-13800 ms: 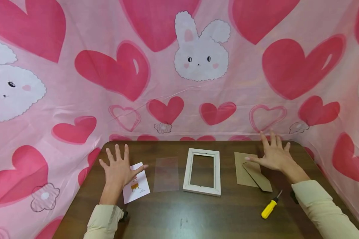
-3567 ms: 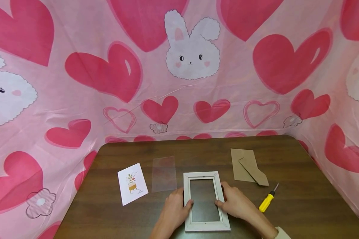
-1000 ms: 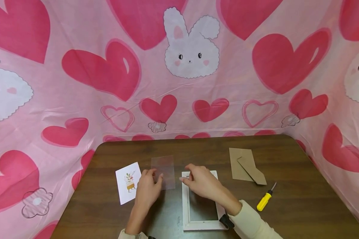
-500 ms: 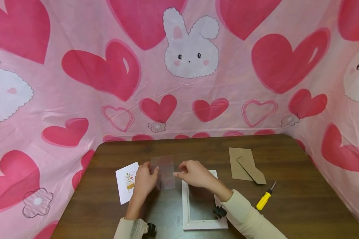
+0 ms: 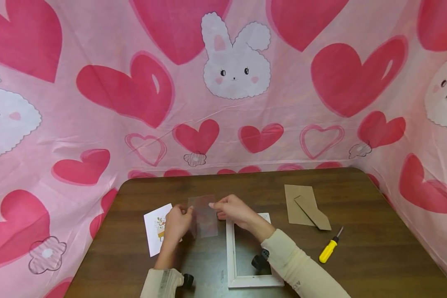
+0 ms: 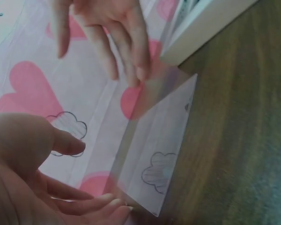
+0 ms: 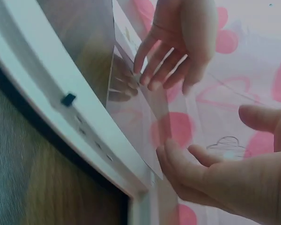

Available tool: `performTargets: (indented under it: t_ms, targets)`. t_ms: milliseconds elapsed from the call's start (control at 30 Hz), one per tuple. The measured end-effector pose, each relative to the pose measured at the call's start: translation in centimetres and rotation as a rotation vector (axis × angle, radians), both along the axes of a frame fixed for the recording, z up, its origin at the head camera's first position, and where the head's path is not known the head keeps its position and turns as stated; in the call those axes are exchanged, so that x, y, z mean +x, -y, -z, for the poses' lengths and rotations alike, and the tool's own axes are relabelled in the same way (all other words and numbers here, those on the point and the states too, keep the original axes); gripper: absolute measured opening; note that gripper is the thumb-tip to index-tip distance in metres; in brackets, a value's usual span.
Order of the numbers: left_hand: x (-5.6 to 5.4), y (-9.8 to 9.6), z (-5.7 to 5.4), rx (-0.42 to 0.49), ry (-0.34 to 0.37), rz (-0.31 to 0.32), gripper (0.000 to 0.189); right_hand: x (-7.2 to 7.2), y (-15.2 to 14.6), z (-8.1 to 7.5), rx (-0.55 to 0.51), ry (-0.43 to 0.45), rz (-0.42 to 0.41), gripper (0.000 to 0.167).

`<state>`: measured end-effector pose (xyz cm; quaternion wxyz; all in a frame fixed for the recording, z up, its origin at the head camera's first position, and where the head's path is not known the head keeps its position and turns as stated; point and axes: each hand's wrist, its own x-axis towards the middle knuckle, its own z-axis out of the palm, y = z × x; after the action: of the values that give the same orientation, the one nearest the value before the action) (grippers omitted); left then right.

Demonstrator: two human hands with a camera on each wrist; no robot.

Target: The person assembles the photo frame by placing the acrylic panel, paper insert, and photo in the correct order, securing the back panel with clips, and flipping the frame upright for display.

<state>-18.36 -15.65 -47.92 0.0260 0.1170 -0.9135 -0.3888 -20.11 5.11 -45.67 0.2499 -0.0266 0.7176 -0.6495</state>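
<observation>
A thin clear plastic sheet (image 5: 205, 219) lies on the table, mirroring the backdrop in the left wrist view. My left hand (image 5: 179, 221) is at its left edge, fingertips right by the edge and thumb raised apart. From the other side my right hand (image 5: 234, 210) reaches to the sheet's right edge, its fingers (image 7: 171, 159) loosely bent and thumb apart. Neither hand pinches the sheet. Below my right forearm lies a white picture frame (image 5: 231, 256), partly covered by the sleeve. A white card (image 5: 152, 236) with a printed plant pot is partly hidden behind my left hand.
A brown backing board (image 5: 294, 207) with a fold-out stand leg lies at the right. In front of it is a yellow-handled screwdriver (image 5: 328, 250). A pink heart-and-rabbit cloth (image 5: 246, 116) hangs behind the dark wooden table (image 5: 376, 248).
Earlier both hands gripped the frame and drew it nearer, then let go. In the last second my right hand moves left from over the frame to the sheet; my left shifts slightly left and away.
</observation>
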Motion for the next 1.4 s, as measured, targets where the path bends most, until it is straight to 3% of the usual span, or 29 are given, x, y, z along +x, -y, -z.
performTargets:
  t_ms: [133, 300, 367, 500, 633, 967, 1167, 1300, 1400]
  targets:
    - [-0.2, -0.1, -0.2, 0.017, 0.063, 0.000, 0.040, -0.1, 1.0, 0.3, -0.064, 0.064, 0.067, 0.029]
    - [-0.3, -0.5, -0.3, 0.021, 0.092, 0.011, 0.040, -0.1, 2.1, 0.3, -0.040, 0.048, 0.101, 0.051]
    - [-0.3, -0.4, 0.1, 0.004, 0.080, 0.016, 0.043, 0.0, 2.5, 0.4, -0.043, 0.059, 0.113, 0.049]
    - [-0.3, -0.5, 0.3, 0.003, 0.092, 0.009, 0.043, 0.1, 3.0, 0.5, -0.073, 0.103, 0.174, 0.030]
    - [-0.1, -0.6, -0.2, 0.039, 0.133, -0.008, 0.044, -0.1, 3.1, 0.5, -0.080, 0.126, 0.211, 0.042]
    - [-0.4, -0.6, -0.6, 0.111, 0.181, -0.029, 0.055, -0.2, 3.1, 0.7, -0.076, 0.116, 0.172, 0.040]
    - [-0.5, -0.5, -0.4, 0.162, 0.199, -0.038, 0.049, -0.3, 3.3, 0.7, -0.095, 0.124, 0.178, 0.036]
    - [-0.3, -0.5, -0.6, 0.158, 0.185, -0.032, 0.051, -0.3, 3.4, 0.8, -0.086, 0.127, 0.182, 0.034]
    - [-0.1, -0.5, -0.7, 0.142, 0.174, -0.037, 0.049, -0.3, 3.5, 1.0, -0.125, 0.126, 0.186, 0.023]
